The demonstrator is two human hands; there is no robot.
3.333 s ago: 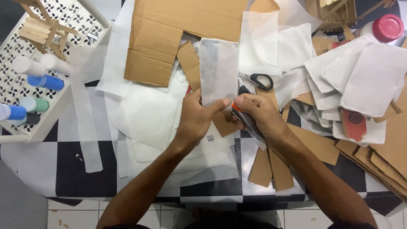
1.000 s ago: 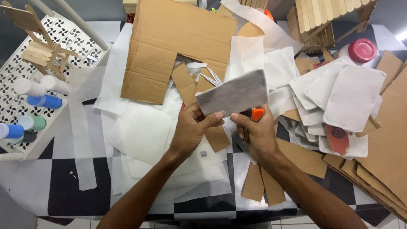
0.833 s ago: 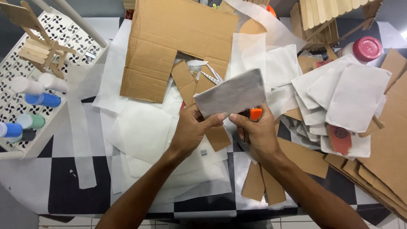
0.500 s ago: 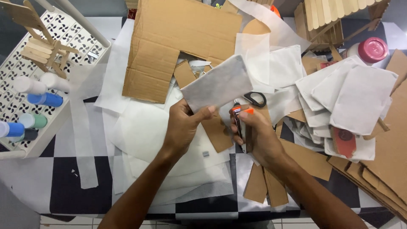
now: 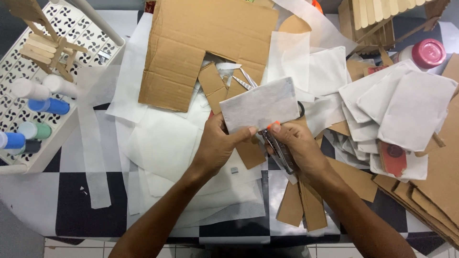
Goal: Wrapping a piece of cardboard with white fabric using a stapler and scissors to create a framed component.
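Note:
My left hand (image 5: 216, 145) pinches the lower edge of a white rectangular sheet (image 5: 260, 105) held up over the table, thumb on top. My right hand (image 5: 297, 147) grips a pair of scissors (image 5: 279, 148) with an orange tip, its blades meeting the sheet's lower right edge. The scissors are largely hidden inside my fist. Small brown cardboard pieces (image 5: 249, 152) lie under both hands on white paper sheets (image 5: 165, 143).
A large notched cardboard sheet (image 5: 205, 43) lies at the top. White paper pieces (image 5: 406, 105) pile at right over cardboard strips (image 5: 440, 191). A white perforated tray (image 5: 81, 28) at left holds paint bottles (image 5: 45, 105) and a stick chair. A red-lidded jar (image 5: 428, 52) stands top right.
The white sheet has been turned from upright to lying sideways. My right hand has brought the scissors up to its lower right edge, and the view has shifted slightly.

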